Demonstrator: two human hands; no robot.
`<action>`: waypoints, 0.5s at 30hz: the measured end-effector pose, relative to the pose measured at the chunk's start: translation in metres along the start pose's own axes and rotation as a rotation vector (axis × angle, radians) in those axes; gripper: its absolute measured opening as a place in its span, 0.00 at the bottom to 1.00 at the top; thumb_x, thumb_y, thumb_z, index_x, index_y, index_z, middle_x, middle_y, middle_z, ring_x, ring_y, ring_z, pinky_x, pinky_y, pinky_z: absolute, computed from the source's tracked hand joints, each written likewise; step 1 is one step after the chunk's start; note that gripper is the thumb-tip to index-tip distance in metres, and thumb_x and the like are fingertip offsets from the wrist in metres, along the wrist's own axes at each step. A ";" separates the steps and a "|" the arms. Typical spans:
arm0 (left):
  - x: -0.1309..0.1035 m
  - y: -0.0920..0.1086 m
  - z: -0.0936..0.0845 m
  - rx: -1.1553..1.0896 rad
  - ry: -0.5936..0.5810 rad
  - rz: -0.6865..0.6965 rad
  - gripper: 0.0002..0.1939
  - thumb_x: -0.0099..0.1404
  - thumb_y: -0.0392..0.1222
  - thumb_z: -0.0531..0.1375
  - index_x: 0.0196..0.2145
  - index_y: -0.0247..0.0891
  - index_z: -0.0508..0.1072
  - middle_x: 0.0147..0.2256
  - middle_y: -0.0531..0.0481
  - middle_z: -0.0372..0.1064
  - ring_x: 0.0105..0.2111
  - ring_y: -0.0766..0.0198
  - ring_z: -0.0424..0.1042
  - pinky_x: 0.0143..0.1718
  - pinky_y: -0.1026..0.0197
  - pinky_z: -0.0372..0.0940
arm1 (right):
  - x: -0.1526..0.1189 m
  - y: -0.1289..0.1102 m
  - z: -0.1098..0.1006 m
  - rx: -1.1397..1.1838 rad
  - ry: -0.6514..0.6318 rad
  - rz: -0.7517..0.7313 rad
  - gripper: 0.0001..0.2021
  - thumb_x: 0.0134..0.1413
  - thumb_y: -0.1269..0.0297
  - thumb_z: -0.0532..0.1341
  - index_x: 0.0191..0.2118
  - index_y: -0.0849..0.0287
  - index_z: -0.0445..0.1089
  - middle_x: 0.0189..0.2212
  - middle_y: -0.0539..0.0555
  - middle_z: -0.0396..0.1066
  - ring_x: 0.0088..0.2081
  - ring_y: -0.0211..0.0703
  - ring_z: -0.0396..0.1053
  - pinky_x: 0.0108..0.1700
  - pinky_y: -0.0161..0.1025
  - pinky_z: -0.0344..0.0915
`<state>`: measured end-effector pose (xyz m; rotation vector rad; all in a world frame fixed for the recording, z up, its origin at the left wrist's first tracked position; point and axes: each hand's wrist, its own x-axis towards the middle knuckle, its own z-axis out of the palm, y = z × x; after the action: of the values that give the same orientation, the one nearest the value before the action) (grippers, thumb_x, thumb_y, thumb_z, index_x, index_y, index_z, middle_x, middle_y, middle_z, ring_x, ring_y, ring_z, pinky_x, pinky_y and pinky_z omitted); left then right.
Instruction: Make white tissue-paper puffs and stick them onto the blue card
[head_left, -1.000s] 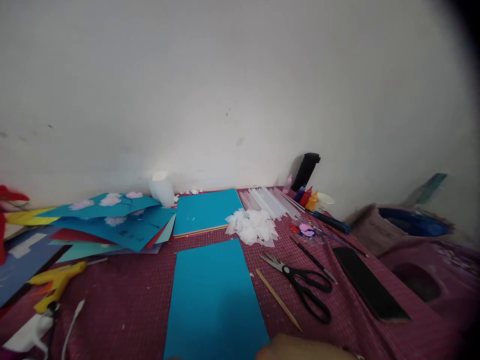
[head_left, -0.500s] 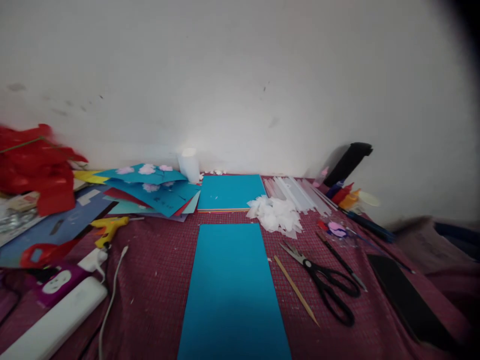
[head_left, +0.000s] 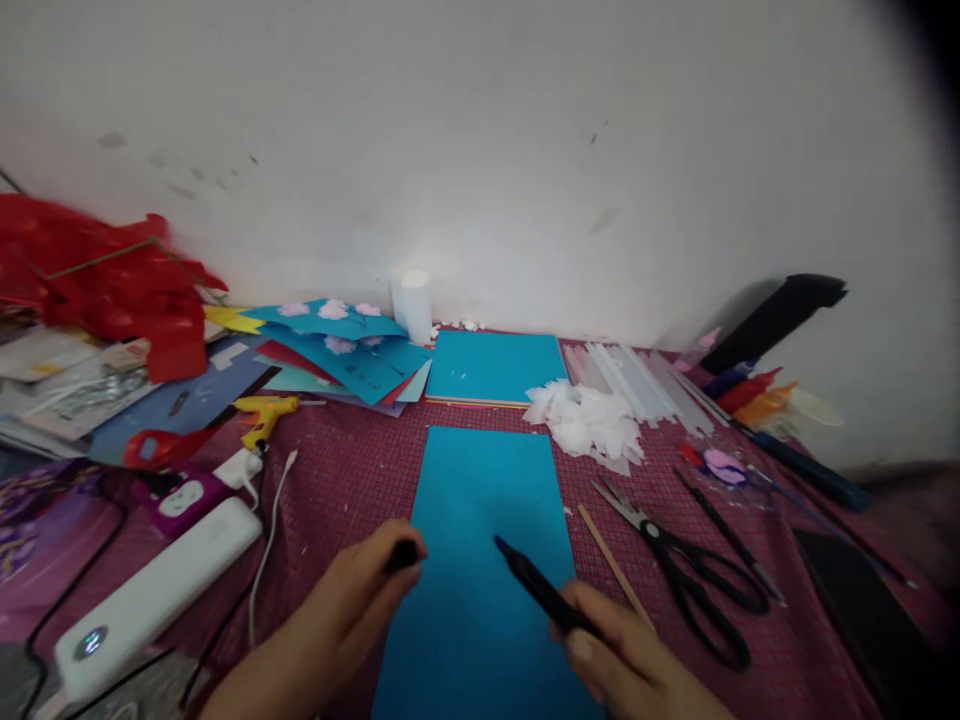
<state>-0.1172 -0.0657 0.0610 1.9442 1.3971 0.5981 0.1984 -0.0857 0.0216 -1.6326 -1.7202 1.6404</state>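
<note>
**Uncapped black marker (head_left: 536, 588) held over blue sheet (head_left: 480, 650)**

The marker is gripped in the right hand (head_left: 630, 655), its tip pointed away from the person above the middle of the sheet; whether the paper is touched cannot be told. A black cap (head_left: 403, 556) is pinched between the thumb and fingers of the left hand (head_left: 360, 600), near the sheet's left edge. The two hands are held apart. The sheet is laid lengthwise on a maroon checked cloth (head_left: 330, 480), its near end cut off by the frame.

To the left, a white power bank (head_left: 161, 600) with a lit display is placed, a purple power adapter (head_left: 154, 505) just beyond it. To the right of the sheet, a wooden stick (head_left: 609, 555) and black-handled scissors (head_left: 675, 548) are laid.

Farther off, a yellow glue gun (head_left: 262, 412) is seen at left and a heap of white petal-like pieces (head_left: 589, 425) at right. Behind the sheet, a paper stack (head_left: 495, 365) is topped with blue. Pink flowers (head_left: 332, 310) are borne by blue sheets beside it, and a white cylinder (head_left: 414, 308) is stood by the pale wall (head_left: 450, 150).
</note>
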 end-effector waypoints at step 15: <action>0.034 0.023 0.090 -1.035 -0.060 -0.241 0.20 0.61 0.55 0.57 0.44 0.37 0.66 0.19 0.59 0.58 0.17 0.72 0.56 0.19 0.69 0.56 | 0.036 -0.010 0.029 0.421 -0.268 -0.259 0.19 0.60 0.47 0.51 0.38 0.60 0.61 0.22 0.45 0.54 0.21 0.29 0.49 0.21 0.27 0.47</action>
<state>-0.0294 -0.0603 0.0164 0.9439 0.9457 0.8963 0.1588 -0.0691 0.0027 -0.9952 -1.4823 1.9847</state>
